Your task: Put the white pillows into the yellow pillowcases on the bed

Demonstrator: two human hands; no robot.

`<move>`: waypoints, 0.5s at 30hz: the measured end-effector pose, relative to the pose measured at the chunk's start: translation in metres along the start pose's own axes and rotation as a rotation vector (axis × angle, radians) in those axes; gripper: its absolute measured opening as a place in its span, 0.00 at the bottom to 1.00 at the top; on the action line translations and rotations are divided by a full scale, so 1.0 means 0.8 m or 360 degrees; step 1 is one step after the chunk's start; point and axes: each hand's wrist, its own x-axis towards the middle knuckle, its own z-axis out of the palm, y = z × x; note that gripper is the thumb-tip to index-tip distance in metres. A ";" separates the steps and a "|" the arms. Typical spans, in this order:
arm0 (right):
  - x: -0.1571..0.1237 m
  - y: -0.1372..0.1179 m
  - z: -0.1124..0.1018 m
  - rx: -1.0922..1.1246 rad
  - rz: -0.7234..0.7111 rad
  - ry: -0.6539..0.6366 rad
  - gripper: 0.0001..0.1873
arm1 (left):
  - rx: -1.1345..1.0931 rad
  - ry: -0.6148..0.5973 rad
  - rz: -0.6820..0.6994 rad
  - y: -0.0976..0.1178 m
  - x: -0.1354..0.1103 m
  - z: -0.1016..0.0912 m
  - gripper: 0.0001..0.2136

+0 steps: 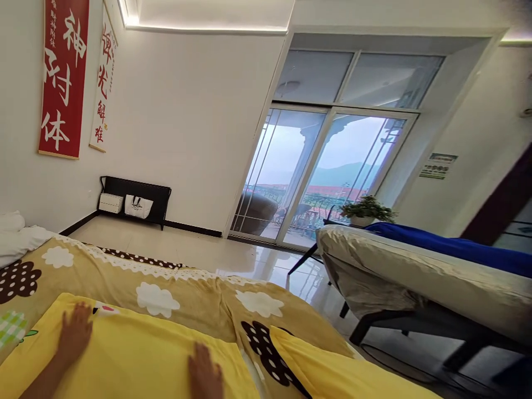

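Observation:
A yellow cloth (137, 349) lies spread over a tan blanket (199, 293) patterned with white clouds and brown dotted shapes. My left hand (76, 331) rests flat on the cloth near its far left corner, fingers stretched out. Toward the lower middle, my right hand (204, 371) is over the same cloth, somewhat blurred, its fingers extended. Neither hand grips anything. A second piece of yellow fabric (344, 371) lies to the right, beyond a strip of the blanket. The lower parts of the cloth run out of view.
A bed with a pale cover (386, 260) and blue cloth (440, 241) stands at the right. Behind it is a potted plant (366, 210). A black rack (155, 202) holding a white bag (138, 206) stands by the far wall. White fabric (19, 238) lies at the left edge.

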 end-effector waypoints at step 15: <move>0.053 0.092 0.000 0.0015 -0.0003 -0.0134 0.33 | 0.0076 0.0253 -0.0080 -0.077 0.065 0.039 0.26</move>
